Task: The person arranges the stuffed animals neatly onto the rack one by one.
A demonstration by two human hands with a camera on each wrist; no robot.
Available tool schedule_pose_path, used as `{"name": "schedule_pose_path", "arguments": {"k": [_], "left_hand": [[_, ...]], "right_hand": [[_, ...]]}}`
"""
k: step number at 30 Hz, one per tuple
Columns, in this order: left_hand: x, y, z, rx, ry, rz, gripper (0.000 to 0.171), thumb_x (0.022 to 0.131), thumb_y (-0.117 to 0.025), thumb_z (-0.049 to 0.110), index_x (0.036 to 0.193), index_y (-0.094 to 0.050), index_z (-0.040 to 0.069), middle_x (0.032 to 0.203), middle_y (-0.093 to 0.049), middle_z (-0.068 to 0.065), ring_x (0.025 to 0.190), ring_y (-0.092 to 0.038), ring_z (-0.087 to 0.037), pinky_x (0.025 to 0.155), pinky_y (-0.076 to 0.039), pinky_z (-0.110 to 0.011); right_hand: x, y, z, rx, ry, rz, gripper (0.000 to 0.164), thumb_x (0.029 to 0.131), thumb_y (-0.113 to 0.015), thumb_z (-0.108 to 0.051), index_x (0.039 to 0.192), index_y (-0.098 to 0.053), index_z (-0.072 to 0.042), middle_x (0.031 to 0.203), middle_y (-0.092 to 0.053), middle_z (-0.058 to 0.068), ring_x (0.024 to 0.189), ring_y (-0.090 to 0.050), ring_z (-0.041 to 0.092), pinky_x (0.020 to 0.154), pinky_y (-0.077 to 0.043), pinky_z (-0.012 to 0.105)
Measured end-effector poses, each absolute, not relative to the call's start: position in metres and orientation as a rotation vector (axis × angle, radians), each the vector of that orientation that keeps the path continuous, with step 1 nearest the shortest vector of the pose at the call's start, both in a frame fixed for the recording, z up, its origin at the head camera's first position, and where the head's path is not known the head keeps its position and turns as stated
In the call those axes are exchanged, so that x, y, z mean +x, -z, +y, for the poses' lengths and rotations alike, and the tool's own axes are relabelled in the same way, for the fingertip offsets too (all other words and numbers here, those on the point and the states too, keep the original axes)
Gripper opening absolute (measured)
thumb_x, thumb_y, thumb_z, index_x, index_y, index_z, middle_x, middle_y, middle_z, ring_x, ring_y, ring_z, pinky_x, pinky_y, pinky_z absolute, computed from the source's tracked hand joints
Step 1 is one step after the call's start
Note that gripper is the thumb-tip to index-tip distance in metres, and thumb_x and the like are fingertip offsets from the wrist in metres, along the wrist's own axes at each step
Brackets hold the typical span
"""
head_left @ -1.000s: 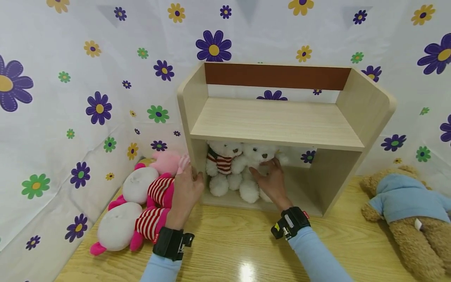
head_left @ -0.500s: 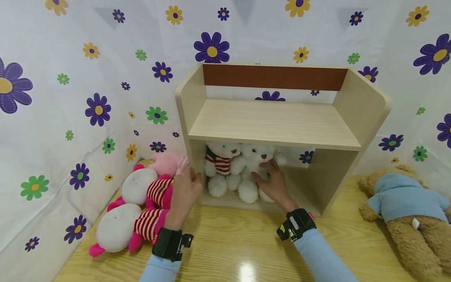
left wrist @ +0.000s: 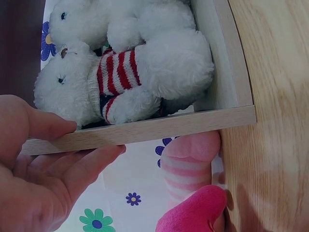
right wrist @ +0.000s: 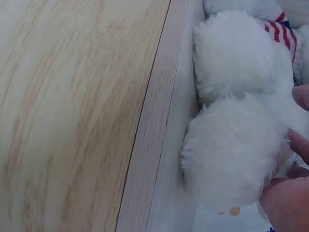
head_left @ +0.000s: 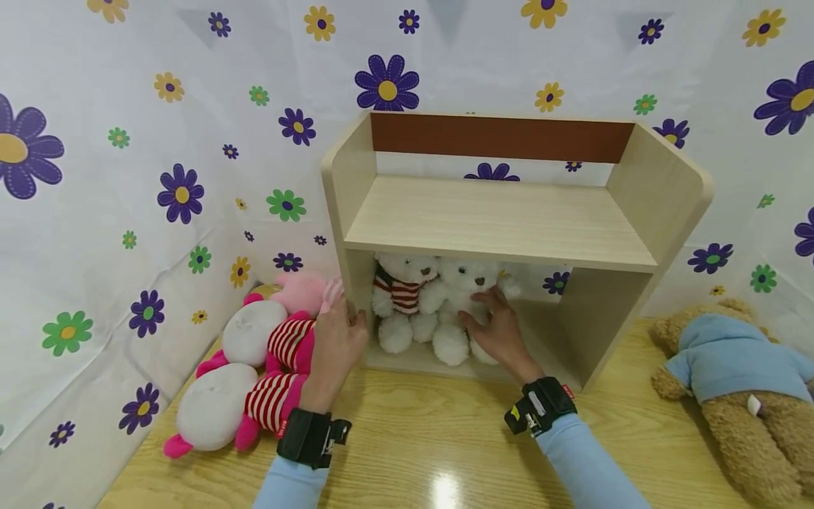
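My left hand [head_left: 333, 346] grips the front edge of the left side panel of a pale wooden shelf [head_left: 496, 212]. In the left wrist view the thumb lies inside the panel [left wrist: 207, 123] and the fingers outside it. Two white teddy bears sit side by side in the lower compartment. The left one, a bear in a striped red-and-white sweater [head_left: 405, 297], leans near the side panel. My right hand [head_left: 502, 336] is at the plain white bear [head_left: 450, 343], thumb and fingers spread apart, fingertips touching the fur of its front and side.
Pink-and-white plush toys [head_left: 216, 410] in striped clothes lie left of the shelf, close beside my left forearm. A brown teddy bear [head_left: 744, 382] in a blue hoodie lies face down on the wooden table [head_left: 413, 438] at the right. A flower-printed cloth [head_left: 222, 106] hangs behind.
My right hand has shifted slightly right and down on the plain white bear, its thumb and fingers drawing back a little from the face. The left hand keeps its grip on the panel.
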State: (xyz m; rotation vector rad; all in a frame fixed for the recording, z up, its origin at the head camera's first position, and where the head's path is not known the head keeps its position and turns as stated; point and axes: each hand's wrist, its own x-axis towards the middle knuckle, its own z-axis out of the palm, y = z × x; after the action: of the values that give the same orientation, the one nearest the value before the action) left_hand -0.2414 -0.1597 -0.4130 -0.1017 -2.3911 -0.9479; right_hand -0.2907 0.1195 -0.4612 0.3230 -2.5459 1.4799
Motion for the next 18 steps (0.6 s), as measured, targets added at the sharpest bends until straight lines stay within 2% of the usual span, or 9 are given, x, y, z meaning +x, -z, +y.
{"name": "schedule_pose_path", "arguments": {"k": [10,14,18], "left_hand": [[-0.240,0.411,-0.159,-0.109,0.962,-2.386,0.014,0.089,-0.065,0.006,0.081,-0.053,0.001,0.059,-0.047,-0.008,0.060,-0.046,-0.027,0.054,-0.040,-0.042],[-0.239,0.411,-0.160,-0.104,0.967,-2.394,0.016,0.089,-0.064,0.005,0.080,-0.052,0.001,0.059,-0.042,-0.005,0.059,-0.044,-0.026,0.053,-0.038,-0.039],[-0.239,0.412,-0.160,-0.102,0.952,-2.397,0.021,0.089,-0.064,0.005,0.076,-0.048,0.003,0.060,-0.039,-0.003,0.059,-0.043,-0.026,0.054,-0.036,-0.038]], "right_hand": [[-0.283,0.458,0.126,0.400,-1.452,-2.599,0.053,0.098,-0.069,-0.023,0.142,-0.053,0.002,0.168,-0.015,0.029,0.157,-0.014,0.045,0.114,-0.040,0.060],[-0.277,0.454,0.132,0.422,-1.348,-2.651,0.057,0.096,-0.071,-0.022,0.144,-0.052,0.002,0.168,-0.013,0.029,0.152,-0.025,0.051,0.111,-0.042,0.063],[-0.263,0.449,0.143,0.499,-1.198,-2.676,0.060,0.094,-0.073,-0.018,0.145,-0.051,0.004,0.167,-0.017,0.030,0.139,-0.044,0.053,0.104,-0.047,0.062]]}}
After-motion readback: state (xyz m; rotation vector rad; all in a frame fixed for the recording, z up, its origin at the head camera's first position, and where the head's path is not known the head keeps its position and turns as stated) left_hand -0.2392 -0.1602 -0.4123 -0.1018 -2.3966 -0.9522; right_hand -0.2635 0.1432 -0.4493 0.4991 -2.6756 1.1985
